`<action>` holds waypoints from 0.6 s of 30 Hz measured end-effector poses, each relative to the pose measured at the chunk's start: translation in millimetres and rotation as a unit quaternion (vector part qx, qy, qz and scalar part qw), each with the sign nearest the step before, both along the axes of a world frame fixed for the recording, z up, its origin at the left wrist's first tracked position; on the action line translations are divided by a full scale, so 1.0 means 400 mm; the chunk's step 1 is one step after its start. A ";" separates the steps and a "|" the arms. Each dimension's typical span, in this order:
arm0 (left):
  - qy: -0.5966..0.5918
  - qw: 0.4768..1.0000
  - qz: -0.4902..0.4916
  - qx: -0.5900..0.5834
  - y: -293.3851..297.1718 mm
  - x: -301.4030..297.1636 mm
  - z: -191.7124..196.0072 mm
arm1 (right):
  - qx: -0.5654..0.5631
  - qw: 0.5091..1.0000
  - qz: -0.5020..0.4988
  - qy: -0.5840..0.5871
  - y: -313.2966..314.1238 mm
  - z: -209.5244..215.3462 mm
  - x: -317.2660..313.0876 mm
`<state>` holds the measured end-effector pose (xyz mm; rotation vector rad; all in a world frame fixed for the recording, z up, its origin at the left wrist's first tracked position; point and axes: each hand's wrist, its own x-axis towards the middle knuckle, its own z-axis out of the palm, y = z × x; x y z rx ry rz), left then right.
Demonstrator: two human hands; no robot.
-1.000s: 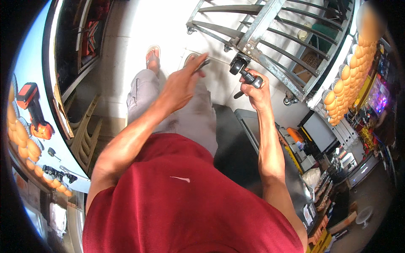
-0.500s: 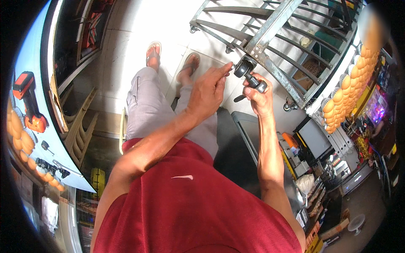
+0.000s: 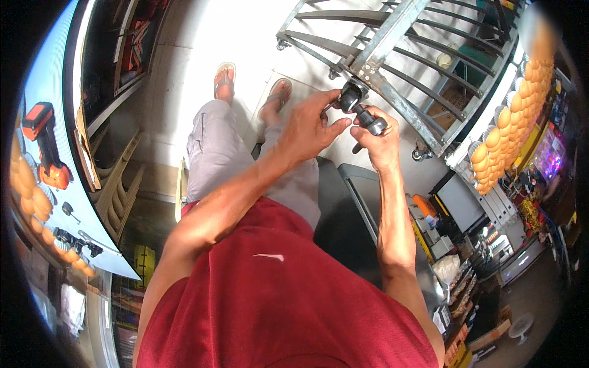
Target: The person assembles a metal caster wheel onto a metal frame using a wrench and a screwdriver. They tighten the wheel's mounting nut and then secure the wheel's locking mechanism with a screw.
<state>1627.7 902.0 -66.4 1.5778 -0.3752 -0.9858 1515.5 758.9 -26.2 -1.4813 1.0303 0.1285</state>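
Observation:
A black caster wheel [image 3: 351, 97] sits at the corner of a grey metal rack [image 3: 392, 37]. My right hand [image 3: 381, 142] is closed around a black hand tool [image 3: 368, 118] with a thick rounded end and a thin lever; its tip meets the caster. I cannot tell the tool's exact kind. My left hand [image 3: 310, 126] is at the caster's left side, its index finger touching it and the other fingers curled around a small dark metal piece, too small to name. The left thumb points apart, toward the right hand.
The rack's slatted frame spreads across the upper right, with another caster [image 3: 420, 153] at its lower corner. Trays of brown eggs [image 3: 497, 144] stand beside it. A black seat [image 3: 337, 202] is under my arms. At the left a light-blue board [image 3: 80, 208] bears a cordless drill [image 3: 46, 144].
My left hand has shifted slightly, its fingers curling closer to the caster and its thumb spreading toward the right hand. The right hand's tool has tilted a little. The small bright piece at my left fingertips no longer shows.

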 end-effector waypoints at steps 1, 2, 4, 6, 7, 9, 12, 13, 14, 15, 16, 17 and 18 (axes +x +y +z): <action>0.013 1.000 -0.009 0.018 -0.009 0.000 0.001 | -0.012 0.999 0.012 0.039 0.002 0.028 0.016; 0.005 1.000 -0.007 0.014 -0.014 -0.002 -0.001 | -0.024 0.996 0.023 0.078 0.004 0.053 0.032; -0.012 1.000 -0.007 0.005 -0.021 -0.009 -0.007 | -0.048 0.990 0.038 0.124 0.013 0.087 0.055; 0.047 0.999 0.008 -0.009 -0.024 -0.021 -0.017 | -0.101 0.974 0.088 0.180 0.011 0.121 0.086; 0.079 0.997 0.016 -0.015 -0.025 -0.025 -0.019 | -0.128 0.966 0.117 0.191 0.009 0.136 0.099; 0.029 0.999 -0.003 -0.028 -0.026 -0.014 -0.026 | -0.182 0.943 0.177 0.213 0.004 0.158 0.119; 0.000 0.996 -0.087 0.000 -0.023 0.040 -0.028 | -0.293 0.885 0.303 0.199 -0.007 0.171 0.136; -0.002 0.992 -0.124 0.017 -0.025 0.057 -0.019 | -0.316 0.865 0.335 0.198 -0.008 0.174 0.140; 0.010 0.991 -0.129 0.026 -0.027 0.062 -0.010 | -0.266 0.898 0.285 0.203 -0.009 0.172 0.138; 0.021 0.991 -0.131 0.034 -0.028 0.066 -0.001 | -0.215 0.925 0.237 0.206 -0.007 0.164 0.134; 0.033 0.989 -0.136 0.041 -0.028 0.068 0.005 | -0.164 0.946 0.184 0.210 -0.004 0.155 0.125; 0.017 0.992 -0.119 0.028 -0.027 0.063 0.006 | -0.050 0.981 0.061 0.177 0.005 0.130 0.097; 0.000 0.995 -0.101 0.015 -0.026 0.053 0.000 | 0.063 0.986 -0.064 0.139 0.016 0.092 0.055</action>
